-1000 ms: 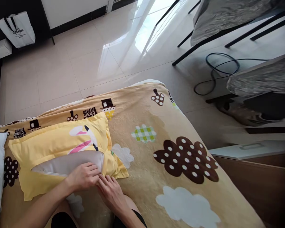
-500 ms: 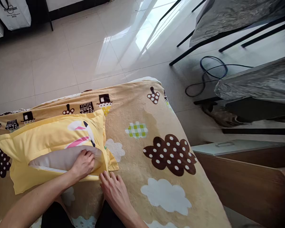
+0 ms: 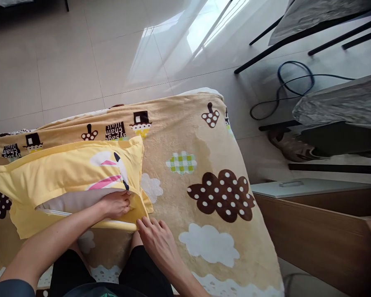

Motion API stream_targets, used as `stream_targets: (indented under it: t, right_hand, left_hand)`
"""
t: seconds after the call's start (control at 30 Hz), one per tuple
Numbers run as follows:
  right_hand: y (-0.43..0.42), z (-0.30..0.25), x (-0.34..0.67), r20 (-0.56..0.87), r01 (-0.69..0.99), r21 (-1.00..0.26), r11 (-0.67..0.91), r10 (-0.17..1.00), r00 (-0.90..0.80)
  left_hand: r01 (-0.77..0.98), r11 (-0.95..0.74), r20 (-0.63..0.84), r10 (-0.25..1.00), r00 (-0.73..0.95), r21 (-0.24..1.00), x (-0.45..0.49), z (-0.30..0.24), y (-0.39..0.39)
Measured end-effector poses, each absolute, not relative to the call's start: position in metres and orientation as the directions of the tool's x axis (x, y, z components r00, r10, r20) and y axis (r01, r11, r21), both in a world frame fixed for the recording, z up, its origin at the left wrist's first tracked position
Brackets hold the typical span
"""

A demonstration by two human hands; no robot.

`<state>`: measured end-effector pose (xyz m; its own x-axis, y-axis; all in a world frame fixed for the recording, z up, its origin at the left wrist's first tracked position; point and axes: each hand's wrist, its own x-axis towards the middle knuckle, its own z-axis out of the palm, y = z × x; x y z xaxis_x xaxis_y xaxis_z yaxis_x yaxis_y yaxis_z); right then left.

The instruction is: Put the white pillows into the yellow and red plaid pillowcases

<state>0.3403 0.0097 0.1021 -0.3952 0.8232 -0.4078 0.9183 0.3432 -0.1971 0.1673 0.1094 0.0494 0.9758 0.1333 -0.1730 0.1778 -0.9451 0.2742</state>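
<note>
A yellow pillowcase (image 3: 68, 159) with a rabbit print lies on the patterned blanket in front of me, its long zip opening facing my body. Inside the opening shows a white pillow (image 3: 71, 201). My left hand (image 3: 117, 205) reaches into the right part of the opening, its fingers closed on the pillow's right end; the fingertips are partly hidden. With bent fingers my right hand (image 3: 156, 233) grips the case's edge at the right end of the opening, pulling it taut.
The tan blanket (image 3: 173, 198) covers a bed. To the right are an open wooden drawer or cabinet (image 3: 312, 227), a person's shoe (image 3: 284, 146), a coiled dark cable (image 3: 312, 78) and black-legged furniture with grey covers (image 3: 334, 97). Beyond the bed is tiled floor (image 3: 71, 66).
My left hand has pushed further right and deeper into the case. My right hand has shifted slightly right and up with the case's edge. The view has tilted down.
</note>
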Motion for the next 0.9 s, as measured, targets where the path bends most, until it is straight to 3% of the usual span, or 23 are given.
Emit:
stream_targets:
  t: [0.2,0.53,0.7,0.8,0.9]
  right_hand:
    - [0.021,0.112,0.343,-0.404,0.901,-0.202,0.383,0.806,-0.433]
    - [0.022,0.114,0.357,-0.415,0.899,-0.213,0.382,0.798,-0.437]
    - [0.036,0.108,0.359,-0.557,0.836,-0.29,0.466,0.628,-0.543]
    - [0.052,0.102,0.353,-0.66,0.833,-0.248,0.495,0.543,-0.519]
    - [0.066,0.099,0.343,-0.758,0.837,-0.194,0.512,0.463,-0.459]
  left_hand:
    - [0.396,-0.874,-0.243,0.334,0.911,0.283,0.18,0.043,0.106]
    - [0.345,-0.899,-0.267,0.273,0.924,0.272,0.164,0.028,0.11]
    - [0.301,-0.896,-0.244,0.228,0.943,0.325,0.163,0.03,0.113]
    - [0.305,-0.891,-0.242,0.231,0.942,0.337,0.167,0.022,0.109]
    - [0.35,-0.896,-0.27,0.278,0.922,0.273,0.174,0.009,0.098]
